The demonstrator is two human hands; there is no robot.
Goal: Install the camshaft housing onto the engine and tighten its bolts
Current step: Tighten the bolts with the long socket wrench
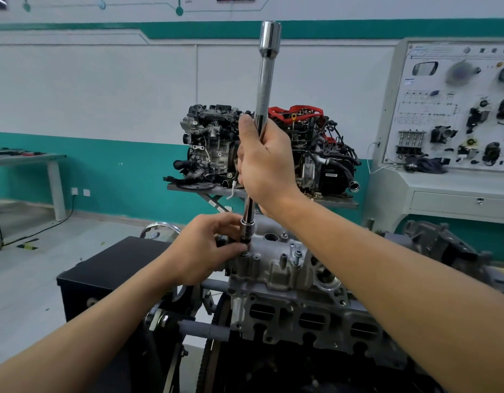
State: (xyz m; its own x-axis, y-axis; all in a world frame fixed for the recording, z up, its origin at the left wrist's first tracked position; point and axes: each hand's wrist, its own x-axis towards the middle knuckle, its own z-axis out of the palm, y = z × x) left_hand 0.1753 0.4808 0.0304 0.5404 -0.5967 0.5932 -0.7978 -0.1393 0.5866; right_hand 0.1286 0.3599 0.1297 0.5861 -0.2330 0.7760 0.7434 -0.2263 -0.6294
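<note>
Teal-banded workshop walls; grey cast-metal camshaft housing [276,268] sits on the near engine [316,321]. Right hand [266,165] grips a long chrome extension bar [266,80] upright, left hand [205,248] pinches its socket [246,232] over a bolt [246,254]. Likely the tightening step: seat squarely, then turn.

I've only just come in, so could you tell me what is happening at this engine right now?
A person is working on the bolts of the camshaft housing, which sits on the engine. The right hand grips a long chrome socket bar held upright. The left hand pinches the socket at its lower end, over a bolt near the housing's left edge. A second bolt stands raised further right.
</note>
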